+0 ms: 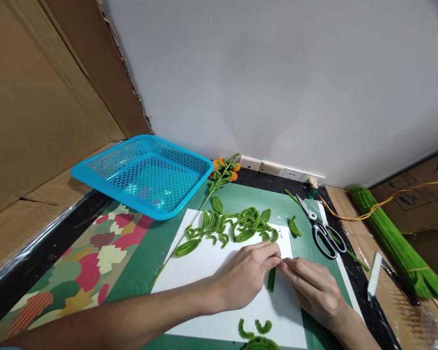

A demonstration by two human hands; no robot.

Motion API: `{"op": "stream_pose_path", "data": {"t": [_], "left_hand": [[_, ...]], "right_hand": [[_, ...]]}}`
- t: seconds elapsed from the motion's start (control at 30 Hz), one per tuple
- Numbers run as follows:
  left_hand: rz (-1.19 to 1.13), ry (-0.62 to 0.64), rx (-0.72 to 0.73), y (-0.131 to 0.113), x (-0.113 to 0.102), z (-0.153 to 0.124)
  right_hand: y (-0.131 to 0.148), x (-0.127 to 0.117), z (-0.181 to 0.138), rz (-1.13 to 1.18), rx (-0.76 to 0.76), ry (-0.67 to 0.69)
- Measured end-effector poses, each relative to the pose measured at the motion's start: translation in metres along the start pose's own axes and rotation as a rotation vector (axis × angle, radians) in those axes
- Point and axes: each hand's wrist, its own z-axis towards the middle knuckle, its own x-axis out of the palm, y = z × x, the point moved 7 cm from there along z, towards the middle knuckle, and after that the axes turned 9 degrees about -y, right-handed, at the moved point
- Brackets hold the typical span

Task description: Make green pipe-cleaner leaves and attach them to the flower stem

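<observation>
Over the white paper (pixel 211 311), my left hand (pixel 253 274) and my right hand (pixel 314 287) meet, fingertips pinched close together. A green pipe cleaner (pixel 271 280), apparently doubled, hangs below the left fingertips; its upper end is hidden in the fingers. The right fingertips pinch right beside it, seemingly on its end. Beyond the hands lies a heap of curled green pipe cleaner leaves (pixel 246 223). Small curved green pieces (pixel 263 326) lie near the paper's front edge.
A blue mesh basket (pixel 160 180) stands at back left. Beside it lies an orange-flowered stem (pixel 222 177). Scissors (pixel 323 231) rest at right, near a bundle of green pipe cleaners (pixel 394 238) and a yellow cable (pixel 372 210). Sockets (pixel 272 168) line the wall.
</observation>
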Motion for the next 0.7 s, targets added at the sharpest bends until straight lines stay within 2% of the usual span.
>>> {"op": "stream_pose_path", "data": {"t": [0.13, 0.4, 0.5, 0.6, 0.7], "left_hand": [[-0.015, -0.019, 0.001, -0.003, 0.0, 0.001], [0.008, 0.006, 0.056, -0.004, 0.003, 0.003], [0.023, -0.008, 0.073, -0.005, 0.002, 0.003], [-0.05, -0.062, -0.027, 0.005, -0.002, 0.003], [-0.281, -0.148, -0.192, 0.021, -0.006, 0.006]], "right_hand": [[-0.003, -0.001, -0.005, -0.059, -0.006, -0.008], [-0.015, 0.005, -0.013, -0.033, 0.094, 0.006], [-0.016, 0.006, -0.012, -0.046, 0.083, -0.009], [-0.022, 0.004, -0.011, -0.054, 0.112, -0.057], [-0.041, -0.007, -0.012, -0.127, 0.265, -0.128]]}}
